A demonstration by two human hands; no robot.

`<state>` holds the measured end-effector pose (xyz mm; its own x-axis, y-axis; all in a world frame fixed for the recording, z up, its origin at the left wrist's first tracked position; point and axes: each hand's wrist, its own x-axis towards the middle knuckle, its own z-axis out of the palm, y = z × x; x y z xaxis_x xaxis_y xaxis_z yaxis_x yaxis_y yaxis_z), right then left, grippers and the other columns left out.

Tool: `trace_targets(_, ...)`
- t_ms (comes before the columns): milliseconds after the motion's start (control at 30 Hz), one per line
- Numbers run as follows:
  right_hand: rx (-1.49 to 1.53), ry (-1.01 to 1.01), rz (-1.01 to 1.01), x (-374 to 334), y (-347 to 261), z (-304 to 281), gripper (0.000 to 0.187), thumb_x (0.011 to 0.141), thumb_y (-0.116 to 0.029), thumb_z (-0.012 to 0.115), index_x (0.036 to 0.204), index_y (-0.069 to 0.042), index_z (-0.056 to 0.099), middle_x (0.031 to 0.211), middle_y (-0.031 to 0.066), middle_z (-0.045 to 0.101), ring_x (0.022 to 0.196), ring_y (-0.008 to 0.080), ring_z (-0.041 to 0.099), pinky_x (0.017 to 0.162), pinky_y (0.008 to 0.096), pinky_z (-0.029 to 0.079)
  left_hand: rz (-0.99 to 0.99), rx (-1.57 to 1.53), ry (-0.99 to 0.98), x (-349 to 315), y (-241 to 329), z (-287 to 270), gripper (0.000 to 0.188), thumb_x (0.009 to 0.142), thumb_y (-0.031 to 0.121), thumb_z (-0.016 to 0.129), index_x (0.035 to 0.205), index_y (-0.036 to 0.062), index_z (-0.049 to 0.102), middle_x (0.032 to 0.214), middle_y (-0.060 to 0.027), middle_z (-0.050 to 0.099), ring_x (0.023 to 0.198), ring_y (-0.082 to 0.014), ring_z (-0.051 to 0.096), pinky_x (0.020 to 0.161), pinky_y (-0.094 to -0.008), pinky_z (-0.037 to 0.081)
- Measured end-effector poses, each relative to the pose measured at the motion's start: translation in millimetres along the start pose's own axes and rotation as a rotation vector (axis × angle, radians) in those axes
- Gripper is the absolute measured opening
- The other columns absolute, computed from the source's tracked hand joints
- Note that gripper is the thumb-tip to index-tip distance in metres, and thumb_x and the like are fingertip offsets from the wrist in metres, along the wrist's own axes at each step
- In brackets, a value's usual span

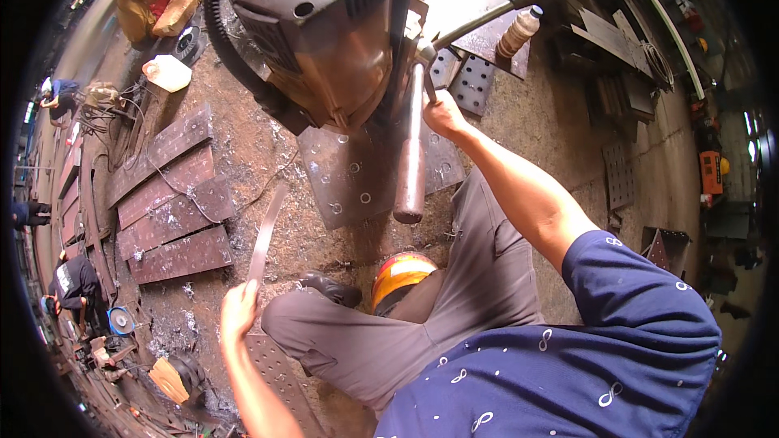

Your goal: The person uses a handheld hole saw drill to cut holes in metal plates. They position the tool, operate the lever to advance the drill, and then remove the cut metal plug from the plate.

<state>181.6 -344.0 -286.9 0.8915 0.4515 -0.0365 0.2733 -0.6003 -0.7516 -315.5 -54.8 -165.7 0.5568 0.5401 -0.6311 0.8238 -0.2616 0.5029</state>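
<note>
A large drilling machine with a dark vented housing stands in front of me over a flat steel plate marked with small circles. Lever handles spread from a hub on its right side; one lever points down toward me and another reaches up to the right. My right hand is closed around a short lever just below the hub. In my left hand, low on the left, is the near end of a long, thin flat strip that points away from me. The drill's tip is hidden behind the housing.
Drilled steel plates lie on the floor at left among metal shavings. A capped bottle stands on a plate at upper right. A rounded yellow-and-red object is between my legs. People sit at far upper left; another person bends at left.
</note>
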Motion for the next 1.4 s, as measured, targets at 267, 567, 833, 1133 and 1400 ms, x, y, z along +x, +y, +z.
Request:
trace_targets(267,-0.027,-0.034,0.042,-4.6,-12.0,4.1,0.043,0.104,-0.036,0.055,0.092,0.003,0.069,0.08,0.0277,0.069,0.083,0.0475,0.069,0.075,0.051,0.053,0.106,0.825,-0.501,-51.9,8.7,-65.0,0.041,0.093,0.039,0.06,0.088,0.0027,0.077,0.076,-0.0229,0.071,0.074,-0.0351,0.073,0.076,-0.046,0.057)
trace_targets(567,-0.027,-0.044,0.1,-2.9,-21.0,-1.5,0.044,0.104,-0.036,0.056,0.093,0.004,0.069,0.076,0.0281,0.067,0.074,0.0437,0.07,0.071,0.0491,0.052,0.055,0.612,0.233,-46.8,10.9,-114.8,0.047,0.098,0.036,0.056,0.08,-0.0049,0.069,0.075,-0.0268,0.066,0.069,-0.039,0.07,0.068,-0.0491,0.052)
trace_targets(833,-0.499,-0.079,-0.277,56.1,-23.0,-95.1,0.026,0.1,-0.025,0.057,0.105,-0.004,0.071,0.093,0.0225,0.073,0.095,0.0393,0.072,0.087,0.0527,0.056,-0.16,-0.119,0.215,-42.4,-70.9,-35.8,0.041,0.107,0.024,0.047,0.077,-0.0005,0.062,0.055,-0.0031,0.053,0.046,-0.0109,0.05,0.045,-0.0292,0.037)
trace_targets(1133,-1.208,-0.298,-0.421,71.9,-181.0,-225.5,0.016,0.085,-0.019,0.067,0.087,-0.005,0.076,0.082,0.0173,0.074,0.085,0.0335,0.074,0.079,0.0468,0.056,-0.42,-0.532,0.276,-116.9,-79.7,-24.9,0.035,0.106,0.022,0.046,0.082,0.0009,0.06,0.054,-0.0022,0.05,0.041,-0.011,0.047,0.038,-0.0273,0.035)
trace_targets(1400,-1.37,-0.617,-0.402,-15.4,-317.8,-238.8,0.019,0.091,-0.013,0.057,0.099,0.001,0.067,0.09,0.0177,0.074,0.075,0.0306,0.075,0.062,0.0432,0.06,-0.557,-0.765,0.25,-193.6,-72.5,-38.2,0.037,0.105,0.03,0.044,0.085,0.0014,0.056,0.06,-0.004,0.051,0.043,-0.0127,0.05,0.036,-0.027,0.038)
